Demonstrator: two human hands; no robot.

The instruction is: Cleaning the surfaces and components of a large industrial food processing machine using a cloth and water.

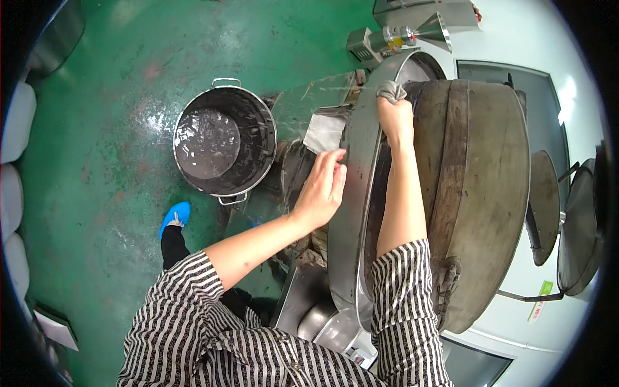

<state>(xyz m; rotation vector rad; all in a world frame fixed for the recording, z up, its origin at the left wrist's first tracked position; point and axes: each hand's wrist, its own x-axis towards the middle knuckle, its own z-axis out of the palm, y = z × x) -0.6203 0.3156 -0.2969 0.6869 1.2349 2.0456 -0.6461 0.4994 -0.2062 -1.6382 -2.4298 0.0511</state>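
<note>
My right hand [396, 121] is closed round a wadded grey cloth [391, 91] and presses it against the far rim of a wide round steel basin [348, 258]. That basin rings a large drum-like body [483, 193], brownish grey with a darker band. On the basin's outer left side is my left hand [320, 191], its fingers loosely stretched and holding nothing. Its fingertips are close to the basin wall; whether they touch it I cannot tell. Just beyond them a pale metal spout [325, 131] juts out to the left.
Left of the machine, a two-handled metal pot [271, 138] holds dark grey liquid. A foot in a blue shoe cover [175, 218] is on the stained green floor [116, 161]. A steel funnel [435, 32] tops equipment behind. Steel bowls [316, 319] sit low near me; white containers [16, 122] line the left.
</note>
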